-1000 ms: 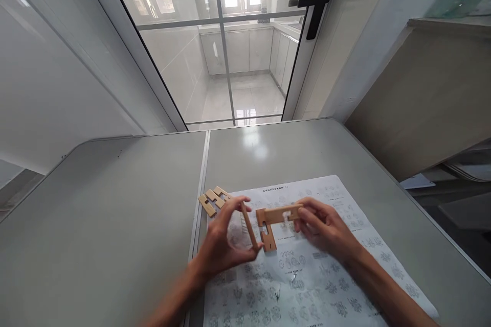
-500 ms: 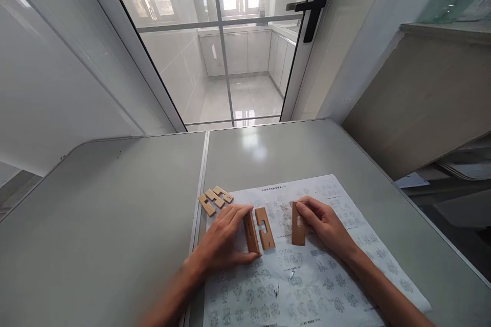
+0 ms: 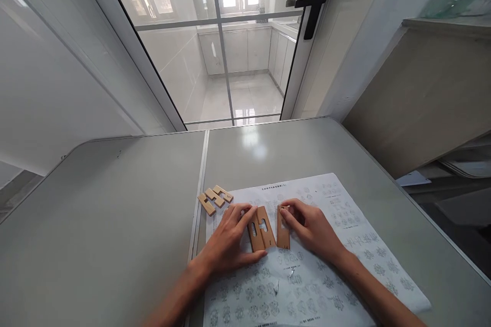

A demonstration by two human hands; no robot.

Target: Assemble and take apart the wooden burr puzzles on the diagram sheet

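Note:
My left hand (image 3: 229, 237) spans a brown wooden puzzle piece with a long slot (image 3: 253, 231), its fingers at the far end and its thumb at the near end. Right beside that one lies a notched wooden puzzle piece (image 3: 266, 227), flat on the printed paper sheet (image 3: 245, 278). Between thumb and fingers, my right hand (image 3: 312, 225) grips a third brown wooden puzzle piece (image 3: 283, 237) by its upper part, a small gap to the right of the notched one. My right fingers hide part of its opening.
Three lighter wooden pieces (image 3: 215, 200) lie at the sheet's upper left corner, beside the seam strip (image 3: 202, 179) of the grey table (image 3: 153, 189). A glass door (image 3: 226, 51) with a black handle (image 3: 316, 4) stands beyond the table. Shelving (image 3: 429, 92) rises on the right.
The slotted piece under my left hand has tipped from its edge to flat, against the notched piece. My right hand has carried its piece leftward, nearer the others.

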